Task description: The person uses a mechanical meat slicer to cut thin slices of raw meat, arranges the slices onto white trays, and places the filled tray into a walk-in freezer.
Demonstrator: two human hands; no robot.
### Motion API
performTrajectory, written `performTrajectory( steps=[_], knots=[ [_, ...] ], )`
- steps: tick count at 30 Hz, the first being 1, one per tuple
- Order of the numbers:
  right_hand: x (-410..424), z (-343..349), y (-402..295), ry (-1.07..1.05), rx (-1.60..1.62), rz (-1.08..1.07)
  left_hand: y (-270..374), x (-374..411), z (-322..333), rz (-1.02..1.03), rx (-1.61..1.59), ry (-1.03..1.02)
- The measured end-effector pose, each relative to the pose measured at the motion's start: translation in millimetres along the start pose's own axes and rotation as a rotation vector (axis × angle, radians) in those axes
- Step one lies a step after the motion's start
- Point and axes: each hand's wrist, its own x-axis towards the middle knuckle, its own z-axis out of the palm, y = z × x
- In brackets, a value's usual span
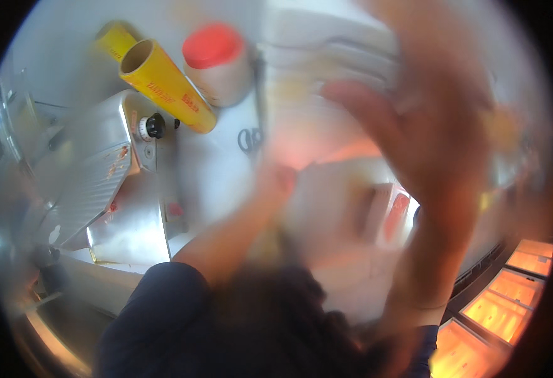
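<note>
My right hand [427, 127] is raised large and blurred close to the camera. Its thumb stands apart from the fingers, and I see nothing in its grasp; the fingertips blur out towards the top. My left hand [286, 172] reaches forward over a pale surface, too smeared to show its fingers or anything in them. Black scissor handles [249, 140] lie just left of and beyond it. A jar with a red lid [217, 66] stands farther back, beside a tilted yellow tube [167, 87] bearing writing.
A metal slicer [127, 222] with a black knob and food scraps on its ridged plate occupies the left. Behind the tube lies another yellow tube [118, 41]. A red and white object [394, 212] shows beside my right wrist. Orange-lit panels [498, 302] line the lower right.
</note>
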Motion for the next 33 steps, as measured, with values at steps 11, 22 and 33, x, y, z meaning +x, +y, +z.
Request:
performTrajectory(
  steps=[11,22,33],
  knots=[
    [-117.7,79.6,-61.0,0.209,0.984,1.197,176.9,-39.4,161.2,0.333,0.751,-0.272],
    [-79.8,92.3,-25.1,0.23,1.759,1.394,160.8,-14.6,183.8,0.163,0.38,-0.367],
    [-89.2,116.4,-8.7,0.267,1.743,1.184,170.4,-74.5,215.7,0.024,0.182,-0.612]
  ],
)
